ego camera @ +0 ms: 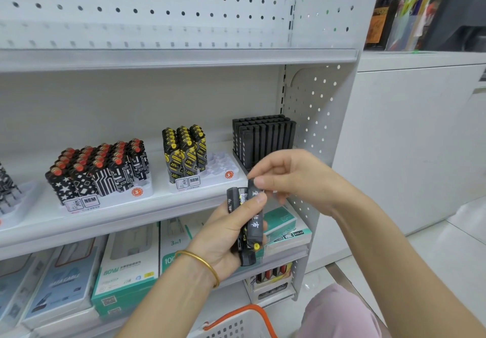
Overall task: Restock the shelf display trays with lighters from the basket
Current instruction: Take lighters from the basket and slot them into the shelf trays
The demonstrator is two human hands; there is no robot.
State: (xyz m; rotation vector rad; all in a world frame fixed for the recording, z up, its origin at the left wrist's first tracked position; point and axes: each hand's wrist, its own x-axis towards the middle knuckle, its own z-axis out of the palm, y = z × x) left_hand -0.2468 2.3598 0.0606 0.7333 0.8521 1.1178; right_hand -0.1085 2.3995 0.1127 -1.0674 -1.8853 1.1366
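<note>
In front of the middle shelf (157, 206): left hand (223, 235) grips a bundle of black lighters (254, 223); right hand (294, 177) pinches the top of one. Risk: drawing it out may loosen the bundle, spilling lighters short of the half-empty tray (223, 164).

White pegboard back panel (157, 1), grey shelves (184, 59), white counter (407, 140) at right — pale tiled floor (452, 237), even light

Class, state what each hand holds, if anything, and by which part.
The left hand grips a bundle of black lighters round its middle; the right hand pinches the upper end of one lighter in that bundle.
</note>
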